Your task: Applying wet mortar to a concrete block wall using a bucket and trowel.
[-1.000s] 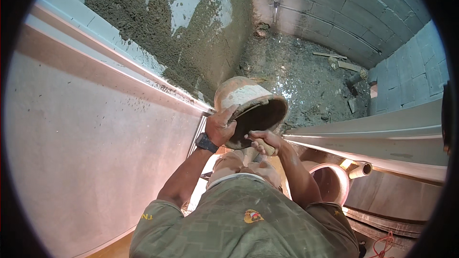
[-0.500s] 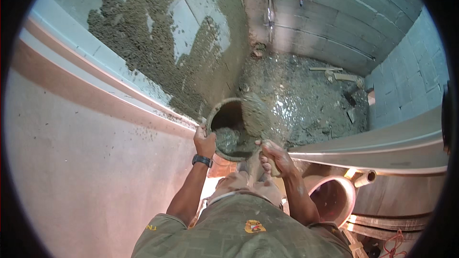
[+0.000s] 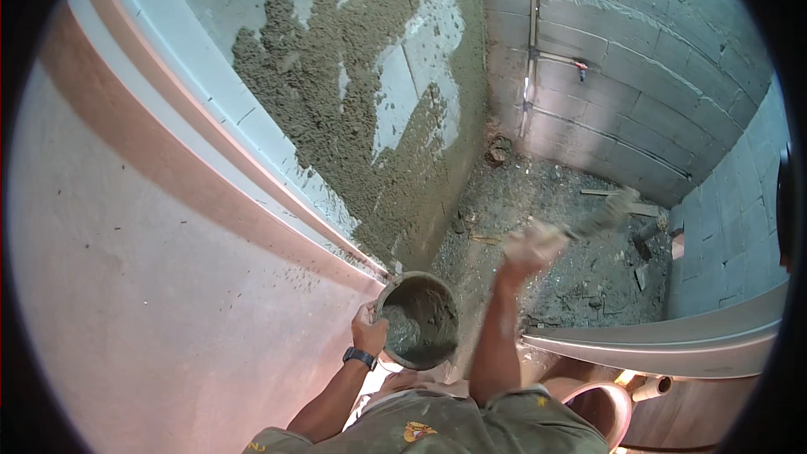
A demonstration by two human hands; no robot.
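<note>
My left hand (image 3: 368, 329), with a dark watch on its wrist, grips the left rim of a round bucket (image 3: 437, 307). Wet grey mortar (image 3: 405, 335) lies inside it, towards the left. Stretched out ahead and to the right, my right hand (image 3: 535, 245) is closed around the handle of a trowel (image 3: 607, 214). Both hand and blade are smeared by motion, so any mortar on the blade cannot be made out. Rough, wet mortar (image 3: 328, 92) covers much of the left wall, around a bare pale patch (image 3: 412, 76).
A white-and-pink frame edge (image 3: 227, 168) runs along the left. Thin pipes with a small tap (image 3: 582, 69) cross the far block wall (image 3: 639, 76). Debris and wood scraps lie on the rough floor (image 3: 580, 286). Behind a curved ledge (image 3: 672, 345) stands a round pinkish container (image 3: 618, 408).
My right hand has swung the trowel from beside the bucket forward and right over the floor. The left hand still holds the bucket, which appears lower in view.
</note>
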